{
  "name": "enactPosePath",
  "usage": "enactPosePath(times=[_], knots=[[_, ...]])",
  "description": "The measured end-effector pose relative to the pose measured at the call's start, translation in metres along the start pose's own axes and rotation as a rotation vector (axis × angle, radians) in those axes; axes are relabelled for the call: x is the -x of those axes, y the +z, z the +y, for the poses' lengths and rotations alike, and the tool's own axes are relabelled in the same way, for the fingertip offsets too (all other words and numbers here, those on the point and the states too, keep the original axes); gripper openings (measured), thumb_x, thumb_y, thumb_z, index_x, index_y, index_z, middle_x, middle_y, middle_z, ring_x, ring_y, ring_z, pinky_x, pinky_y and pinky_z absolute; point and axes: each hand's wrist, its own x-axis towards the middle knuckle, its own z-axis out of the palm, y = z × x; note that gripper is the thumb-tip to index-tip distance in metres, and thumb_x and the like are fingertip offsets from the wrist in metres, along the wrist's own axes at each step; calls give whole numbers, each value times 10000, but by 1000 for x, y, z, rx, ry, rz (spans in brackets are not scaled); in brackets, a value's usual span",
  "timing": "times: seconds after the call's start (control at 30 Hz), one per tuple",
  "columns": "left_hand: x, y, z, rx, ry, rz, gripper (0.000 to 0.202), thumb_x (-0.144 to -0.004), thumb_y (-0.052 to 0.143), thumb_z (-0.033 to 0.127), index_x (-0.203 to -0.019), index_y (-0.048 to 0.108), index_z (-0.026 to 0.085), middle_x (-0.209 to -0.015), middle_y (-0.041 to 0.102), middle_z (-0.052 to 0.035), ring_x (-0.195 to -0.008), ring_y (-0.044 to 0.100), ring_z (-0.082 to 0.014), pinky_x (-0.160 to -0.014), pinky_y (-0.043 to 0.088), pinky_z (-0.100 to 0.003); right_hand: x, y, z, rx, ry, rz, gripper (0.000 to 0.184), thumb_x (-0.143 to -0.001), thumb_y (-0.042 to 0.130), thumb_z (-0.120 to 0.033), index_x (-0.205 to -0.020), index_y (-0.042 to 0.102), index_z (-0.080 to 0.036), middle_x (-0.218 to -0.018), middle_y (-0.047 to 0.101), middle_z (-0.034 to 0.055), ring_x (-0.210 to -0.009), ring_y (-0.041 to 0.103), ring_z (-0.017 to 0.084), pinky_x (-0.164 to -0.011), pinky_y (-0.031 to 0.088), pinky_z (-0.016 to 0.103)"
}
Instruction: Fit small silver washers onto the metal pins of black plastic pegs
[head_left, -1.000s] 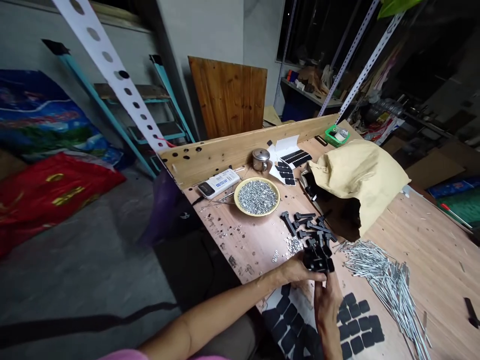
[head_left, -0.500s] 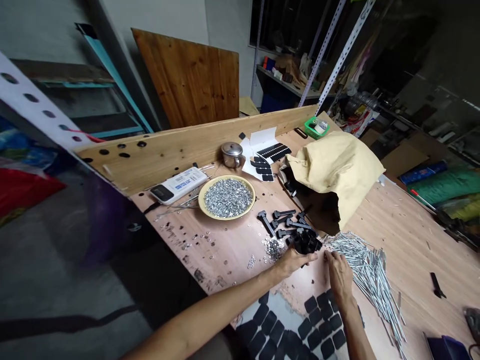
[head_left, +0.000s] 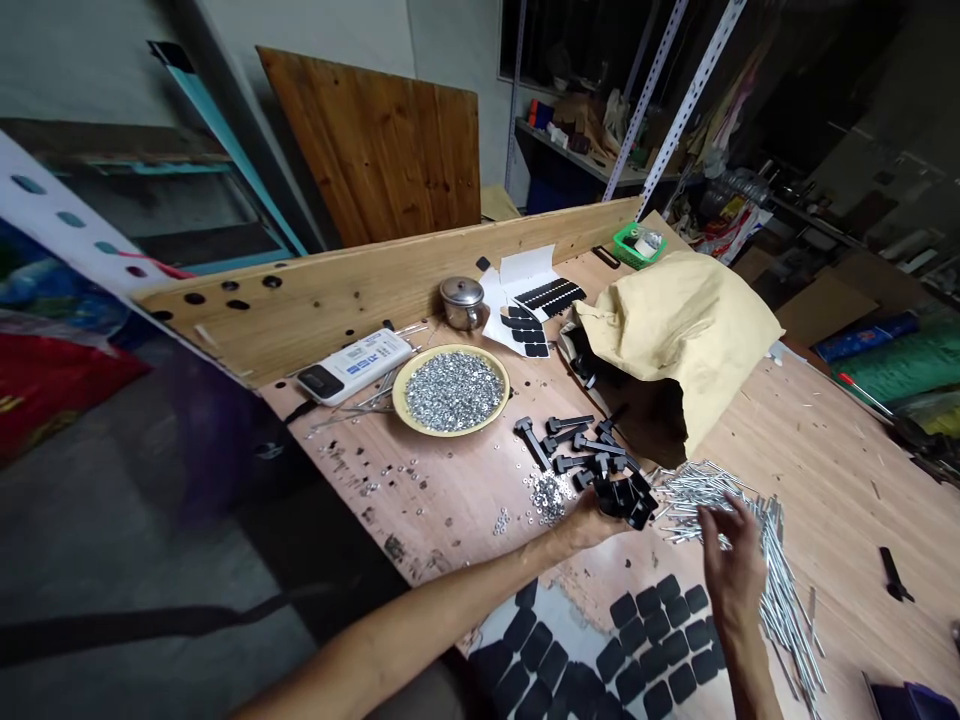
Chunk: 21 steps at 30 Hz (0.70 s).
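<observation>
My left hand (head_left: 589, 522) is closed around a bunch of black plastic parts (head_left: 628, 500), their square ends facing up. Just beyond it lie several loose black T-shaped plastic parts (head_left: 531, 445), with a small heap of metal nuts (head_left: 549, 495) to their left. My right hand (head_left: 735, 565) hovers at the near left side of a pile of thin metal rods (head_left: 784, 590). Its thumb and fingers are apart, and I see nothing between them. A sheet of black rounded pads (head_left: 634, 635) lies between my forearms.
A yellow bowl (head_left: 398, 408) full of small metal nuts stands left, near a white box (head_left: 364, 362) and a lidded metal cup (head_left: 462, 300). A large paper bag (head_left: 675, 320) opens toward me. Behind runs a wooden board (head_left: 337, 300); the table edge drops off at left.
My right hand has moved right, away from the left hand, to the metal rods, and its fingers have spread. My left hand keeps the black parts, now turned slightly right.
</observation>
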Motion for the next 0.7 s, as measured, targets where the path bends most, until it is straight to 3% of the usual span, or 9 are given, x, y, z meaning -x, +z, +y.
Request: enactPosePath(times=[0.07,0.13,0.23,0.33,0.47,0.57,0.63,0.7], knots=[[5,2,5,91,-29,-29,348,-556,792,186,-868,636,168,-922,682,-27,-918,599,-215,-875,462,-342,1,-13,-27,-327,285,238,369,-778,646,-381,-1056,506,-183,-795,672,19,-712,665,163,-650,517,302],[11,5,8,159,-66,-55,396,-536,806,170,-896,639,167,-941,684,-37,-959,599,-238,-894,457,-373,4,-22,-52,-534,400,350,347,-718,709,-364,-952,532,-178,-760,674,3,-681,675,159,-668,539,322],[19,8,10,169,-93,-75,434,-515,824,178,-910,643,169,-932,689,-40,-965,606,-251,-897,464,-398,13,-25,-75,-646,388,359,285,-696,733,-326,-849,547,-174,-753,690,12,-654,678,160,-658,556,335],[24,10,10,187,-125,-94,486,-463,848,170,-904,644,164,-903,696,-37,-949,616,-248,-902,468,-402,25,-20,-77,-641,318,283,244,-715,712,-340,-833,577,-175,-785,704,34,-692,683,174,-683,559,355],[32,7,17,123,-164,-30,499,-445,859,191,-896,648,160,-909,701,-43,-946,620,-250,-911,464,-407,29,-15,-59,-470,220,18,225,-790,618,-400,-885,654,-199,-865,713,52,-808,673,195,-721,541,353],[40,0,27,32,-166,19,429,-493,841,235,-877,661,172,-965,698,-52,-981,611,-244,-939,448,-382,22,-11,-32,-249,120,-36,255,-868,502,-400,-953,661,-219,-966,692,61,-878,639,200,-725,515,340],[44,-4,32,-37,-149,23,373,-536,819,260,-865,667,174,-979,696,-56,-984,609,-240,-947,441,-375,17,-3,-10,25,-63,-90,218,-892,471,-307,-939,662,-214,-967,677,68,-851,615,197,-696,488,320],[44,-8,34,-107,-137,38,329,-562,800,267,-847,665,172,-960,698,-56,-967,613,-239,-945,438,-382,14,10,8,320,-290,-246,206,-870,468,-149,-904,663,-202,-924,673,72,-793,594,195,-651,447,303]])
